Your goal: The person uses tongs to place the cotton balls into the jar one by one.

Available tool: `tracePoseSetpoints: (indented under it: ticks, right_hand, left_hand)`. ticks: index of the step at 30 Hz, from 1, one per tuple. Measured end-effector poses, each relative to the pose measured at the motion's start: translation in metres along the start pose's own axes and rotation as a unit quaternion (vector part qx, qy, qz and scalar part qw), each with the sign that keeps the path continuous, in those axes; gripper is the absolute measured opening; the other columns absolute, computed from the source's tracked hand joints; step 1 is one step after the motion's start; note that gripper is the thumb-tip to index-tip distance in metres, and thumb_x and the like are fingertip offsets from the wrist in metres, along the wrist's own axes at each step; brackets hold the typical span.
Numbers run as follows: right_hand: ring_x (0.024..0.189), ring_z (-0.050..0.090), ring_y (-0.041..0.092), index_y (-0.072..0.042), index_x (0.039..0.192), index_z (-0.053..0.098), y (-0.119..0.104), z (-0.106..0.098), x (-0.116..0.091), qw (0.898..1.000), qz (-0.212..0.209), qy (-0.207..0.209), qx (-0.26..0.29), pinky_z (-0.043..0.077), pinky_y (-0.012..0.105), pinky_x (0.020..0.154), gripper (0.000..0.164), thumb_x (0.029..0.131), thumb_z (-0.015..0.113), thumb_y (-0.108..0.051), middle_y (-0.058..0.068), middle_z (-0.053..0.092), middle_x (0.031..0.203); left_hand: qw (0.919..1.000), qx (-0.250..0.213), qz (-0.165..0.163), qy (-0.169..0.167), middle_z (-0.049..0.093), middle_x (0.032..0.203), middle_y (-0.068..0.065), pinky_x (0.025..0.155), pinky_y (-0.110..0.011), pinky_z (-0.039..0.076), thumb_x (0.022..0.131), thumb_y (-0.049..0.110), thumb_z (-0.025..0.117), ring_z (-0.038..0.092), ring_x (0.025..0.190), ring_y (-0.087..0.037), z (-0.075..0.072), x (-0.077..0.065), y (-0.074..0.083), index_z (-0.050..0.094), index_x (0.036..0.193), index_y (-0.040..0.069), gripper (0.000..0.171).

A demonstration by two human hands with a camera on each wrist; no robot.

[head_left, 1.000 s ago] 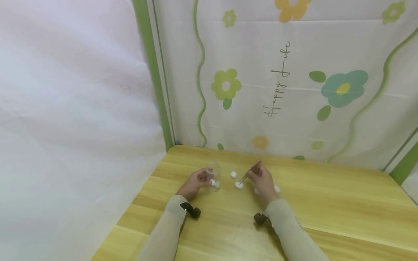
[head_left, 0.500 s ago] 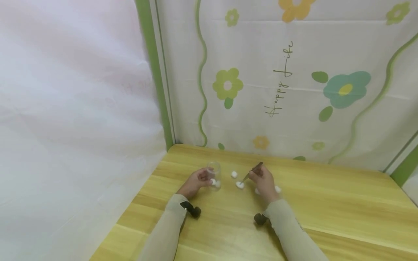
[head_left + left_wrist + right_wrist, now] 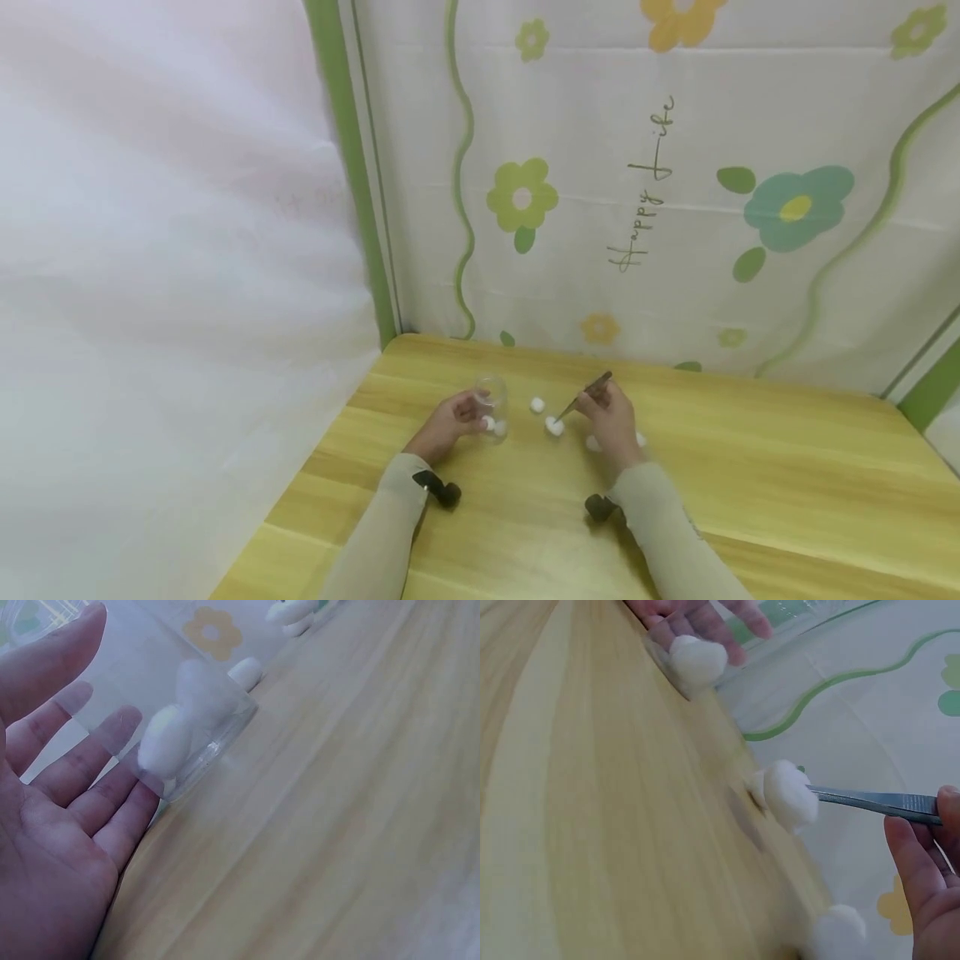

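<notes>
My left hand (image 3: 450, 423) holds a clear jar (image 3: 491, 392) on its left side, thumb and fingers around the wall. Inside it, low down, lie white cotton balls (image 3: 165, 742). My right hand (image 3: 613, 425) pinches metal tweezers (image 3: 877, 801) between thumb and fingers. At the tweezers' tips is a cotton ball (image 3: 791, 796), with a dark shadow on the wood beside it in the right wrist view. This ball sits a short way right of the jar. A loose cotton ball (image 3: 537, 405) lies just behind it.
More cotton balls (image 3: 594, 443) lie under and beside my right hand, partly hidden by it. The wooden table (image 3: 495, 533) meets a flower-patterned curtain (image 3: 570, 208) at the back. A white sheet (image 3: 187, 292) hangs along the left.
The tweezers and right hand have shifted slightly right. The cotton ball at the tips has moved a little with them and looks more bunched up. The left hand and jar keep their place.
</notes>
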State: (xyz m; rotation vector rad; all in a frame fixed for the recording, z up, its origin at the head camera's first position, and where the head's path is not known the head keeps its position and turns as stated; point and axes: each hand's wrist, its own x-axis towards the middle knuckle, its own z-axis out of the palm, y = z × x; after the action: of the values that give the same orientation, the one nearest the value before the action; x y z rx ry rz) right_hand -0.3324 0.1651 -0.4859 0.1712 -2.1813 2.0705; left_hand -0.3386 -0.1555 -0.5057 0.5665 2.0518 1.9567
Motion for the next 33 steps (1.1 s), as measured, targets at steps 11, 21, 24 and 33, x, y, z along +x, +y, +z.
tracePoseSetpoints:
  ticks: [11, 21, 24, 33]
  right_hand:
    - [0.106, 0.06, 0.021, 0.001, 0.114, 0.051, 0.003, -0.009, -0.004, 0.999, 0.01, 0.032, 0.024, 0.052, 0.027, 0.089, 0.03, 0.096, 0.063, -0.019, 0.024, 0.054, 0.123]
    - [0.104, 0.063, 0.029, 0.003, 0.108, 0.05, -0.014, -0.01, 0.002, 0.996, -0.045, 0.026, 0.066, 0.052, 0.031, 0.09, 0.031, 0.095, 0.065, -0.021, 0.023, 0.056, 0.112]
    - [0.103, 0.063, 0.028, 0.004, 0.109, 0.049, -0.008, -0.011, -0.004, 0.997, -0.031, 0.027, 0.064, 0.052, 0.031, 0.089, 0.027, 0.096, 0.064, -0.015, 0.025, 0.056, 0.112]
    - [0.107, 0.059, 0.034, 0.006, 0.112, 0.049, -0.016, -0.009, 0.003, 0.992, -0.075, 0.027, 0.1, 0.051, 0.033, 0.091, 0.033, 0.096, 0.064, -0.017, 0.028, 0.053, 0.114]
  left_hand:
    - [0.9999, 0.011, 0.007, -0.007, 0.058, 0.131, -0.016, 0.1, -0.036, 0.045, 0.09, 0.009, 0.069, 0.052, 0.123, -0.029, 0.004, -0.007, -0.013, 0.043, 0.144, 0.005, 0.06]
    - [0.9995, 0.017, 0.022, 0.015, 0.058, 0.131, -0.013, 0.098, -0.036, 0.047, 0.089, 0.008, 0.07, 0.053, 0.122, -0.029, 0.003, 0.0, -0.007, 0.048, 0.142, 0.009, 0.057]
    - [0.9996, 0.024, 0.012, 0.009, 0.058, 0.132, -0.011, 0.098, -0.035, 0.046, 0.089, 0.009, 0.071, 0.054, 0.121, -0.026, 0.009, -0.003, -0.017, 0.048, 0.142, 0.009, 0.057]
    - [0.9989, 0.026, 0.039, 0.009, 0.056, 0.132, -0.018, 0.094, -0.035, 0.049, 0.09, 0.009, 0.07, 0.054, 0.121, -0.031, 0.005, -0.001, -0.009, 0.049, 0.139, 0.006, 0.053]
